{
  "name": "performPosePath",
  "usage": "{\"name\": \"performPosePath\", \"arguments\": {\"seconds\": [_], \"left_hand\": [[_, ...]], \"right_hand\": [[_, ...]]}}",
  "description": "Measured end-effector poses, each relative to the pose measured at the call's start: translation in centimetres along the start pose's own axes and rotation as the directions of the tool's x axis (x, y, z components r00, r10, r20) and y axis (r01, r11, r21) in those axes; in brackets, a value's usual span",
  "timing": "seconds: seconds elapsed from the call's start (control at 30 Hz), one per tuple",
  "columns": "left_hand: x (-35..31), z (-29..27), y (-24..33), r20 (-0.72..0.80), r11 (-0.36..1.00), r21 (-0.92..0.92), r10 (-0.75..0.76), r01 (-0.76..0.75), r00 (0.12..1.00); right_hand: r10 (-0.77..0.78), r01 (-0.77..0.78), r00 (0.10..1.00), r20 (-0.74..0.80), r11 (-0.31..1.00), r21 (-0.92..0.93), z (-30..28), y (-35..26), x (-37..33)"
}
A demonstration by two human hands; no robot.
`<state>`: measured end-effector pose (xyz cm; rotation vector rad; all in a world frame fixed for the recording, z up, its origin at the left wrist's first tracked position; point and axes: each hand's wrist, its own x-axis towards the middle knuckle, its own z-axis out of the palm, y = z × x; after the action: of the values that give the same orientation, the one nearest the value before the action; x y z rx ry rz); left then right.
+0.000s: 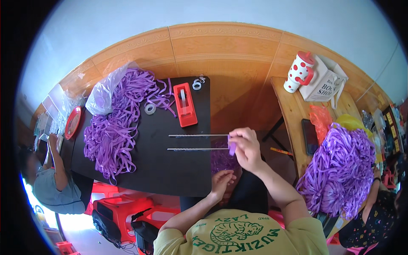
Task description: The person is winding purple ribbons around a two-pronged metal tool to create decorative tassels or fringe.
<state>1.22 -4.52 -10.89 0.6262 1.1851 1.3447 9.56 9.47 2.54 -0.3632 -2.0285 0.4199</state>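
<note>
Two thin metal rods (193, 135) lie parallel across the right part of the black table and reach past its edge. At their right ends my right hand (247, 148) is closed on a short piece of purple ribbon (231, 145), which hangs beside the rods. My left hand (222, 185) is lower, just off the table edge, with its fingers curled together. What it holds, if anything, is too small to make out. Below and between the hands, a heap of purple ribbon (224, 160) shows beyond the table edge.
Loose purple ribbon (111, 142) spills from a clear plastic bag (102, 95) on the black table (163, 172). A red tape dispenser (185, 111) and tape rolls (149, 109) lie near. On the wooden table (287, 102) are a dotted tumbler (298, 73), a phone and more ribbon. People sit at both sides.
</note>
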Motion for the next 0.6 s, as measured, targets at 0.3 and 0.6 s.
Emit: {"name": "performPosePath", "arguments": {"seconds": [0.3, 0.6], "left_hand": [[6.2, 1.0, 1.6, -0.296, 0.974, -0.121, 0.148, -0.191, 0.944], [8.8, 2.6, 3.2, -0.414, 0.902, -0.166, 0.303, -0.399, 0.858]], "right_hand": [[0.477, -0.557, 0.824, 0.305, 0.589, 0.586, 4.0, 9.5, 1.1], [0.610, -0.777, 0.613, 0.503, 0.348, 0.525, 5.5, 11.8, -1.2]]}}
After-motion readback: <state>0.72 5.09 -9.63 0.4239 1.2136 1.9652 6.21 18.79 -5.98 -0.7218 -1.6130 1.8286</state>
